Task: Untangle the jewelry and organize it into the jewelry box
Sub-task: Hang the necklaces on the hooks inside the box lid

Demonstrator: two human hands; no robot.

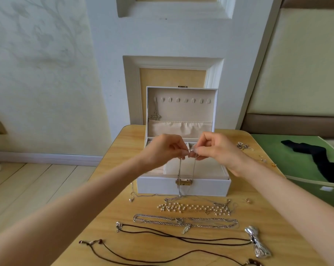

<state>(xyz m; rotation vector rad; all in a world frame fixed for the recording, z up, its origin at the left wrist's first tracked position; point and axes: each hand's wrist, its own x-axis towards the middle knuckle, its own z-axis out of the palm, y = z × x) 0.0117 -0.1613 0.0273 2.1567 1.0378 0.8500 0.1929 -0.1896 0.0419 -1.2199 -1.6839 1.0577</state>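
Note:
A white jewelry box (pixel 206 186) stands open on the wooden table, its lid upright with a row of hooks. A cross necklace (pixel 155 116) hangs from the leftmost hook. Above the box, my left hand (pixel 163 149) and my right hand (pixel 218 150) meet and each pinches an end of a thin silver chain (pixel 194 166) at its clasp. The chain hangs in two strands down over the box's brass latch. In front of the box lie a pearl strand (pixel 193 207), a silver link chain (pixel 185 222) and dark cord necklaces (pixel 181 239) with a silver bow pendant (pixel 257 241).
The table (pixel 112 189) ends at left over a wooden floor. Small earrings and a charm (pixel 243 145) lie at the table's right side. A green surface with a black cloth (pixel 313 154) sits to the right. A wall stands behind the box.

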